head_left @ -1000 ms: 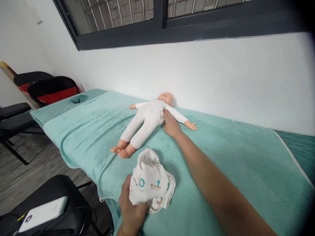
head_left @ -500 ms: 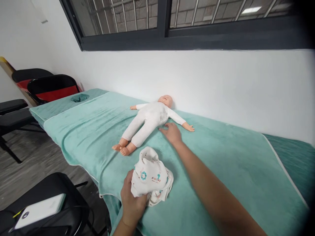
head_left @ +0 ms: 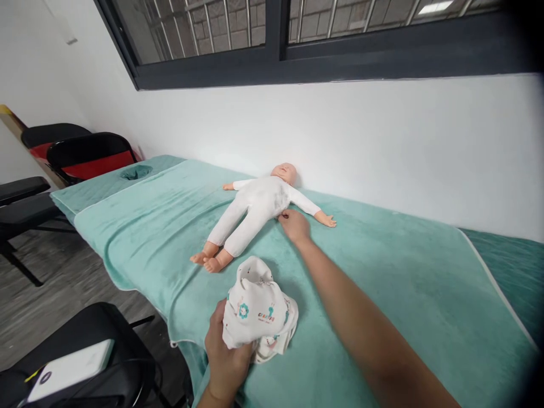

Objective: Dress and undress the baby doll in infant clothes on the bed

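Note:
A baby doll [head_left: 255, 212] in a white bodysuit lies on its back on a teal towel-covered bed [head_left: 382, 283], arms spread, head near the wall. My right hand [head_left: 293, 225] reaches to the doll's side under its arm, fingers curled and pinching the white suit there. My left hand [head_left: 225, 354] grips a bunched white printed baby garment [head_left: 257, 311] resting on the bed's near edge.
A white wall and a dark-framed window run behind the bed. Black and red folding chairs [head_left: 80, 153] stand at the far left. A black chair [head_left: 97, 351] at lower left carries a white power bank [head_left: 70, 371] with cables. A grey wood floor lies left.
My right hand lifted off the doll's torso, pulled back a little, then returned to pinch the suit at the doll's side. My left hand keeps hold of the garment.

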{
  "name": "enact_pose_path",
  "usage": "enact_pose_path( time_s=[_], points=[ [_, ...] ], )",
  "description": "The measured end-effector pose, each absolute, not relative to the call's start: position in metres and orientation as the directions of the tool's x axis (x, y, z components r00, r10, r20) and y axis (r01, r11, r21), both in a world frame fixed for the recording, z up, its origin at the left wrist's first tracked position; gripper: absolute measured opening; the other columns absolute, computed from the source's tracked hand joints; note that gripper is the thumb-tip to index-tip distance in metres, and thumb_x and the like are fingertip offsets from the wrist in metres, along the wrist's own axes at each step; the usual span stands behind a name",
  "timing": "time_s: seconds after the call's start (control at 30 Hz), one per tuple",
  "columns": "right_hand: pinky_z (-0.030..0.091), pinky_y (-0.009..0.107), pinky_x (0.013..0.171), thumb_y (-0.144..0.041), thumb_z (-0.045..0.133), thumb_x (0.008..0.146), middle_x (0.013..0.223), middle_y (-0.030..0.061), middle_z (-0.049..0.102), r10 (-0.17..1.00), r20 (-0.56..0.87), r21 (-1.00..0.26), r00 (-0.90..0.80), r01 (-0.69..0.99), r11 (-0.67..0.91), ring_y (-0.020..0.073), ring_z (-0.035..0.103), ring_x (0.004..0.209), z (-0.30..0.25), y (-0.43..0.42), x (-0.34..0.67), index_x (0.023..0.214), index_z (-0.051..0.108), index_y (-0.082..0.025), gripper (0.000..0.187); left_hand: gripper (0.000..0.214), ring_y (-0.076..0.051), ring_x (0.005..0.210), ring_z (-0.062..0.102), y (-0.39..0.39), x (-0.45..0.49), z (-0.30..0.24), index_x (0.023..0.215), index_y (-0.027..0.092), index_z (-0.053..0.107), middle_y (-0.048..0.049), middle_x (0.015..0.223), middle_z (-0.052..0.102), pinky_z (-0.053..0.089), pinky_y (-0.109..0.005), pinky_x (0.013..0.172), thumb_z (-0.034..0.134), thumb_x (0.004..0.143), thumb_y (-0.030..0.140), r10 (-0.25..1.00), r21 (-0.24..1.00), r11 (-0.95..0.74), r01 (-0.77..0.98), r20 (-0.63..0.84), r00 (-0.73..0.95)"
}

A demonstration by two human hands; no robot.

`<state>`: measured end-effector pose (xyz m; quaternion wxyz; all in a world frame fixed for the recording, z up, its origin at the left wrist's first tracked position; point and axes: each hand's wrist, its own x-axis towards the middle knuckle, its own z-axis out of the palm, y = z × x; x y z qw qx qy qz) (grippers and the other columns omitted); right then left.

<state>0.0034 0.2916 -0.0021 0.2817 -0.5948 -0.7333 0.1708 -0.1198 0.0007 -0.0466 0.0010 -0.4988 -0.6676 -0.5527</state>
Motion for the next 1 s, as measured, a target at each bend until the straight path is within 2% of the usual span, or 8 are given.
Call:
enact_pose_path(
  time_s=[0.13,0.3,0.4,0.53,0.73,0.9,1.0],
  points=[
    [0.044,0.026,0.069,-0.032,0.054,0.088,0.087,0.0032,0.076,0.960,0.221,-0.615,-0.170,0.740,0.273,0.0191,0.067,0.080,-0.002,0.296,0.013,0.085,0.076,-0.024,0.023,0.041,-0.024,0.071,0.069,0.001,-0.120,-0.044,0.100,0.017,0.064,-0.0055,0.084,0.072,0.057,-0.035,0.061,0.066,0.069,0.043,0.705,0.754,-0.096,0.650,0.512,-0.490],
    [0.045,0.025,0.074,-0.026,0.053,0.088,0.092,0.0023,0.077,0.950,0.244,-0.631,-0.195,0.712,0.308,0.0173,0.068,0.084,-0.001,0.300,0.021,0.087,0.075,-0.022,0.022,0.044,-0.025,0.075,0.070,0.001,-0.121,-0.045,0.105,0.016,0.063,-0.0068,0.089,0.072,0.058,-0.035,0.063,0.067,0.070,0.042,0.682,0.729,-0.112,0.675,0.551,-0.482],
    [0.045,0.026,0.071,-0.034,0.056,0.088,0.091,0.0024,0.077,0.949,0.237,-0.620,-0.209,0.719,0.313,0.0184,0.068,0.082,0.000,0.299,0.018,0.087,0.075,-0.023,0.021,0.042,-0.024,0.075,0.070,0.000,-0.119,-0.045,0.107,0.017,0.062,-0.0063,0.091,0.072,0.058,-0.034,0.063,0.066,0.073,0.041,0.682,0.708,-0.132,0.693,0.572,-0.455],
    [0.045,0.028,0.067,-0.046,0.066,0.081,0.085,0.0049,0.076,0.962,0.201,-0.601,-0.185,0.752,0.270,0.0211,0.067,0.077,0.000,0.298,0.008,0.084,0.075,-0.024,0.024,0.038,-0.023,0.075,0.070,0.000,-0.118,-0.043,0.107,0.018,0.060,-0.0051,0.090,0.072,0.058,-0.033,0.063,0.064,0.076,0.040,0.681,0.688,-0.150,0.711,0.592,-0.430],
    [0.046,0.029,0.076,-0.031,0.058,0.085,0.098,0.0058,0.075,0.955,0.254,-0.605,-0.153,0.745,0.280,0.0213,0.067,0.090,-0.002,0.299,0.009,0.084,0.074,-0.023,0.018,0.041,-0.024,0.075,0.070,0.000,-0.121,-0.046,0.106,0.017,0.061,-0.0061,0.090,0.072,0.057,-0.034,0.062,0.065,0.074,0.042,0.657,0.673,-0.134,0.728,0.610,-0.443],
    [0.046,0.025,0.075,-0.020,0.055,0.084,0.092,0.0014,0.076,0.953,0.263,-0.643,-0.151,0.709,0.290,0.0174,0.068,0.085,-0.004,0.302,0.017,0.089,0.072,-0.023,0.018,0.035,-0.021,0.065,0.067,0.000,-0.120,-0.044,0.100,0.018,0.061,-0.0025,0.079,0.069,0.055,-0.031,0.056,0.065,0.073,0.040,0.682,0.697,-0.129,0.705,0.579,-0.447],
    [0.047,0.024,0.076,-0.018,0.054,0.084,0.093,0.0012,0.076,0.949,0.276,-0.657,-0.152,0.691,0.302,0.0166,0.067,0.085,-0.007,0.306,0.018,0.090,0.070,-0.022,0.018,0.039,-0.022,0.070,0.068,0.000,-0.121,-0.046,0.105,0.018,0.060,-0.0039,0.085,0.070,0.056,-0.032,0.059,0.065,0.075,0.041,0.675,0.678,-0.130,0.724,0.596,-0.436]
  ],
)
